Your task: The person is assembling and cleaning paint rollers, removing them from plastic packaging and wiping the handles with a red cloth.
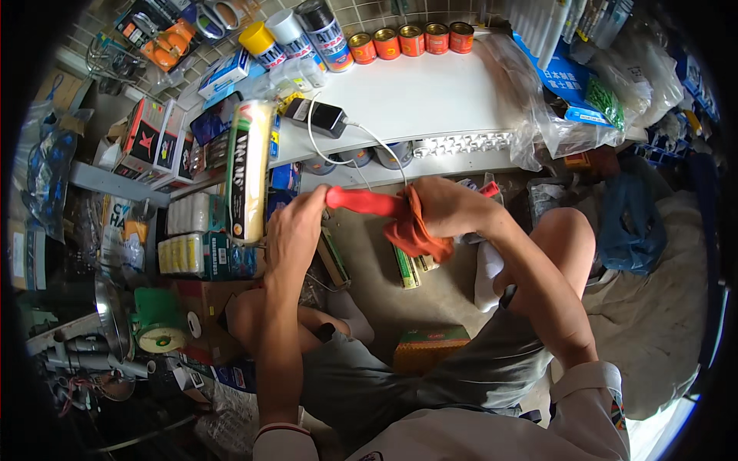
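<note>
My left hand (296,230) pinches the near-left end of a long red handle-like piece (365,201), smooth and slightly curved. Around its other end, my right hand (446,206) is closed on a crumpled orange-red cloth (421,237), which hangs below the fingers. Beyond the right hand pokes a short pinkish-red tip (490,189); whether it belongs to the same piece I cannot tell. Both hands are held in the air above the floor between my knees. The part inside the cloth and the right fingers is hidden.
Ahead is a white shelf (400,92) with several small red cans (411,41), spray cans (326,38) and a black power adapter (323,117) with a white cable. Boxes (154,142) and a green scale (157,319) crowd the left. Below lies a green-and-orange box (430,349).
</note>
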Demonstrator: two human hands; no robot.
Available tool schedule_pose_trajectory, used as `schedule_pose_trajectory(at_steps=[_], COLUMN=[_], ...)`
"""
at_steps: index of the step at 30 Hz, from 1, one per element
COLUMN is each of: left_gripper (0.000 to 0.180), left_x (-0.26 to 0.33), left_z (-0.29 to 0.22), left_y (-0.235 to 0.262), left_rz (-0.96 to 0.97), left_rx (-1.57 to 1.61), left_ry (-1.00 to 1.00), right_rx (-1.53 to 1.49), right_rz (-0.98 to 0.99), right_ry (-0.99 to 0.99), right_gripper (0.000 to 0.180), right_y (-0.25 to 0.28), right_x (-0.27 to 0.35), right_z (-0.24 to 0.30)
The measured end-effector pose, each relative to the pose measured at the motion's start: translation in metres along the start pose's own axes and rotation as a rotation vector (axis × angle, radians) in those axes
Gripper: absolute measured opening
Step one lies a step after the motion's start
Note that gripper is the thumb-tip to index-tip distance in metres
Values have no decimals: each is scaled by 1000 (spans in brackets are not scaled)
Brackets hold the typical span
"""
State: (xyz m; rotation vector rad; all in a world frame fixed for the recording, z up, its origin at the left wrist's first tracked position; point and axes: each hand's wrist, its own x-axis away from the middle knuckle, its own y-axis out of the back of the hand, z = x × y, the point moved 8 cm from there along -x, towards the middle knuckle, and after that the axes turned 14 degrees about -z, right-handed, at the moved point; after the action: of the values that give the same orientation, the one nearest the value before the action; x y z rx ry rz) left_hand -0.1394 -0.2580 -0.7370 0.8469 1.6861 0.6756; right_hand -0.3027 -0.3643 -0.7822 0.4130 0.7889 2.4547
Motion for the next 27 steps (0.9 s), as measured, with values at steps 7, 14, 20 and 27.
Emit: schedule_pose_trajectory(at_steps=[7,14,20,27], left_gripper=[39,50,36,35], left_x=[-9,15,0,-3], left_z=[-16,1,-21,-10], left_y=[24,-35,-24,-30], left_rz=[-158,-87,-68,-337], left_rx=[-300,907,1087,1657], left_ry=[-108,919,814,971], right_rx=[-737,-381,-115,-517], right_rz=[-22,-454,-547,-798], right_ry=[259,235,352,150], right_gripper=[26,37,27,25], right_y=[-59,-42,-29,13], right_x=[0,-5,15,23], right_z=[24,28,48,37])
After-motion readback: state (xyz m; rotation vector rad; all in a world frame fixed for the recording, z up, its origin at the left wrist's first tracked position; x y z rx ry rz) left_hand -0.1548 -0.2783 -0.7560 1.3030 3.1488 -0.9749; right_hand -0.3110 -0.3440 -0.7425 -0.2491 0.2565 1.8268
